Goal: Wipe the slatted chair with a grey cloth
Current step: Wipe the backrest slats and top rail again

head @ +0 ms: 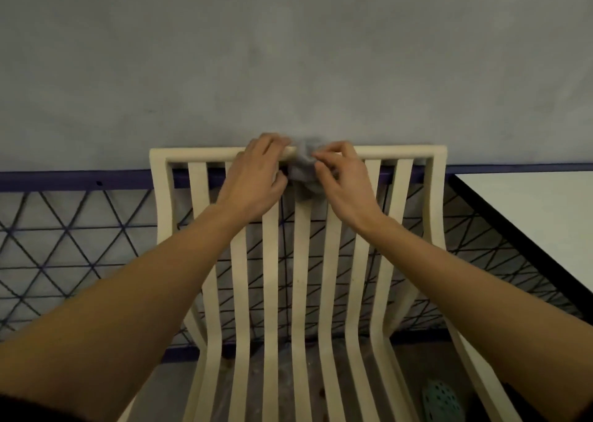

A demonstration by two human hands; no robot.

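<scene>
— Though its near end is cut off below, who holds the slatted chair?
— The left hand curls over its far rail. The right hand pinches the grey cloth bunched mid-rail, partly hidden by fingers.

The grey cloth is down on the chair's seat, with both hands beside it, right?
Wrong place: the head view shows the cloth bunched on the top rail of the chair. Both hands are beside it, the left hand gripping the rail, the right hand pinching the cloth.

cloth on chair top rail, railing behind, table right
</scene>
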